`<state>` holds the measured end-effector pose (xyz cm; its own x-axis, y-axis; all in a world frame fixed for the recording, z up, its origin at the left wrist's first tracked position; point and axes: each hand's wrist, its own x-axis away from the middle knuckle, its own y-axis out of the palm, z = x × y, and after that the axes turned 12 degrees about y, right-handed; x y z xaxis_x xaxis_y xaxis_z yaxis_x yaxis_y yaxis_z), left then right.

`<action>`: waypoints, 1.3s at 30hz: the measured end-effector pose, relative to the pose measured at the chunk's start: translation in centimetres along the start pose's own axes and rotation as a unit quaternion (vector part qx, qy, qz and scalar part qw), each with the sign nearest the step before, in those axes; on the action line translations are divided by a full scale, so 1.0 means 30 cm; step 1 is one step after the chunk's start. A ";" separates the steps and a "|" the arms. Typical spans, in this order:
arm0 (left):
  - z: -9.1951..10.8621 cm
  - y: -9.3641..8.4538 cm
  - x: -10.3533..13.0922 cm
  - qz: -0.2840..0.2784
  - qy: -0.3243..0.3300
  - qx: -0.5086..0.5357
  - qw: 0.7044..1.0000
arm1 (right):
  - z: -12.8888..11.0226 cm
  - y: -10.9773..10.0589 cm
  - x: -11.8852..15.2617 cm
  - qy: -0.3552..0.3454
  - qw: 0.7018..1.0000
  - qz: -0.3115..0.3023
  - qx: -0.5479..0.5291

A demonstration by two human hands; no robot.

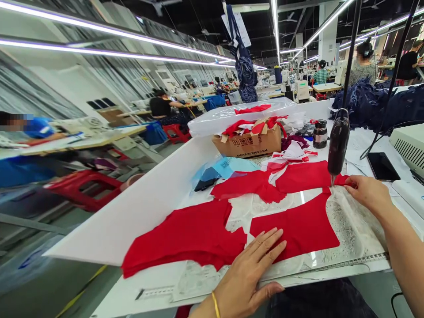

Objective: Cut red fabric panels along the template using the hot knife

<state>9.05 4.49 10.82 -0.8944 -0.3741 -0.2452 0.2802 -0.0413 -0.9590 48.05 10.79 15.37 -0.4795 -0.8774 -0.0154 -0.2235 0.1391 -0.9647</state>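
Observation:
My left hand (pixel 253 269), with a yellow bangle at its wrist, lies with fingers stretched on the near edge of a cut red fabric piece (pixel 298 227). At the right, my right hand (pixel 369 192) pinches the narrow end of another red fabric piece (pixel 306 176). Just beside those fingertips a black cylindrical hanging tool (pixel 338 143) points its metal tip down at the cloth. A stack of red pieces (pixel 185 234) lies left of my left hand, and one more red piece (pixel 247 183) lies behind it.
Behind the cloth stands a cardboard box (pixel 248 143) with red scraps. A dark jar (pixel 319 134), a phone (pixel 382 166) and a pale machine (pixel 410 143) are at the right. A white upright panel (pixel 132 221) borders the table's left side. Other people work at tables beyond.

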 end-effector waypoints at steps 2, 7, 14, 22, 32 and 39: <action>0.000 0.008 0.008 0.007 -0.013 -0.008 1.000 | 0.018 -0.012 0.012 -0.009 1.000 0.007 0.003; -0.006 0.014 0.036 0.006 -0.002 -0.019 1.000 | 0.047 0.029 0.069 -0.152 0.988 -0.014 -0.037; -0.004 0.028 0.087 0.014 -0.004 -0.024 1.000 | 0.015 0.106 0.165 -0.284 0.957 -0.033 -0.036; -0.032 0.033 0.068 0.042 0.009 -0.034 0.999 | 0.018 0.115 0.179 -0.221 0.971 -0.006 0.092; -0.038 0.036 0.033 0.019 0.022 -0.026 0.999 | 0.121 0.093 0.187 -0.121 0.985 0.040 0.120; -0.033 0.018 0.029 0.041 -0.012 -0.037 0.998 | 0.159 0.047 0.199 -0.034 0.985 0.168 0.000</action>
<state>8.08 5.04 9.94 -0.8611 -0.3949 -0.3203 0.3245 0.0581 -0.9441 48.93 3.56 12.66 -0.4680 -0.8106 -0.3519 -0.0619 0.4273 -0.9020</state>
